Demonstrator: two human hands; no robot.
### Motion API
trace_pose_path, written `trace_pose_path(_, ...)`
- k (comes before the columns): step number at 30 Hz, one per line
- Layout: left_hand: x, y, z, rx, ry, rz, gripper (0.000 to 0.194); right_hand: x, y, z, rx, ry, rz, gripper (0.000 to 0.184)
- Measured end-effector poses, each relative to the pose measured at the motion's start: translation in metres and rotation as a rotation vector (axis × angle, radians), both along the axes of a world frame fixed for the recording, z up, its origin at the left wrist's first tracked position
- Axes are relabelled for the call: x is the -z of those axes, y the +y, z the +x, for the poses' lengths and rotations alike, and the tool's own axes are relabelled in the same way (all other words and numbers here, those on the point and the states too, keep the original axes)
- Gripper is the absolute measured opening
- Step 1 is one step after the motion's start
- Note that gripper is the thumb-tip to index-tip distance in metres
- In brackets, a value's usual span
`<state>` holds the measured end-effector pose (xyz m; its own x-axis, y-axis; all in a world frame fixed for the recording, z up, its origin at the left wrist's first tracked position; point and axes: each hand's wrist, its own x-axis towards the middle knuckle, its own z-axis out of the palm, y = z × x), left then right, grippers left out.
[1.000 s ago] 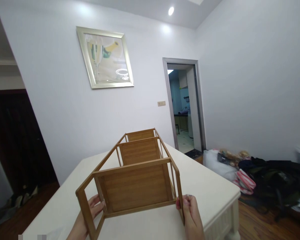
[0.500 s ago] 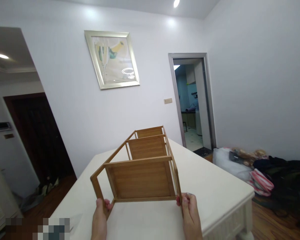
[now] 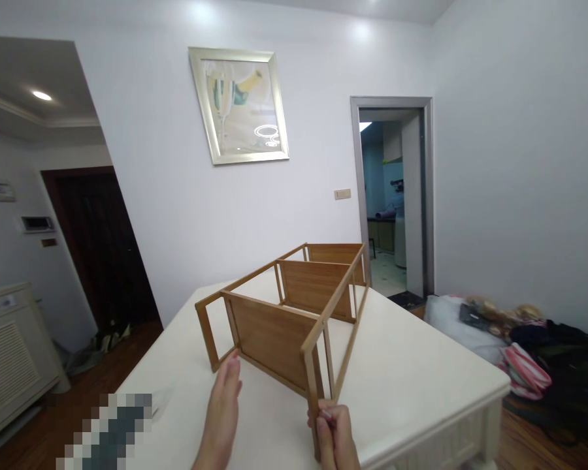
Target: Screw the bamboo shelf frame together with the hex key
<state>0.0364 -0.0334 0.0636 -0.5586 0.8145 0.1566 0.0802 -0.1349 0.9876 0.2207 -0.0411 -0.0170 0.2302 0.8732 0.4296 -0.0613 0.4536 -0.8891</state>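
Note:
A bamboo shelf rack [image 3: 294,307] with three slatted boards lies on its side on a white table [image 3: 411,372]. My right hand [image 3: 334,434] is closed round the bottom of the rack's nearest upright leg. My left hand [image 3: 224,408] is open, fingers stretched together, just in front of the nearest board and off the frame. The rack is angled, its far end pointing toward the doorway.
A framed picture [image 3: 242,104] hangs on the wall behind. An open doorway [image 3: 394,196] is at the back right. Bags and clothes [image 3: 509,339] are piled on the floor to the right. A white cabinet [image 3: 10,352] stands at the left.
The rack has swung round on the table, its near end turning left. My left hand has let go of the leg and opened. The camera has panned left.

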Motion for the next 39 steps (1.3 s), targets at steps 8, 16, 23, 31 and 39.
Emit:
trace_pose_path(8, -0.017, -0.035, 0.114, 0.075, -0.145, 0.152, 0.059, -0.012, 0.005, 0.007, -0.204, -0.149, 0.198, 0.032)
trace_pose_path(16, -0.02, -0.025, 0.098, -0.196, -0.155, 0.315, 0.055, -0.033, 0.072, 0.065, -0.286, -0.818, 0.218, 0.016)
trace_pose_path(23, -0.027, -0.025, 0.067, -0.172, -0.141, 0.37, 0.05, -0.023, 0.062, 0.051, -0.285, -1.039, 0.26, 0.016)
trace_pose_path(31, -0.032, -0.006, 0.029, -0.155, -0.121, 0.425, 0.05, -0.026, 0.065, 0.049, -0.397, -1.075, 0.395, 0.019)
trace_pose_path(39, -0.028, 0.008, -0.003, -0.149, -0.139, 0.465, 0.049, -0.02, 0.072, 0.027, -0.407, -1.047, 0.499, 0.017)
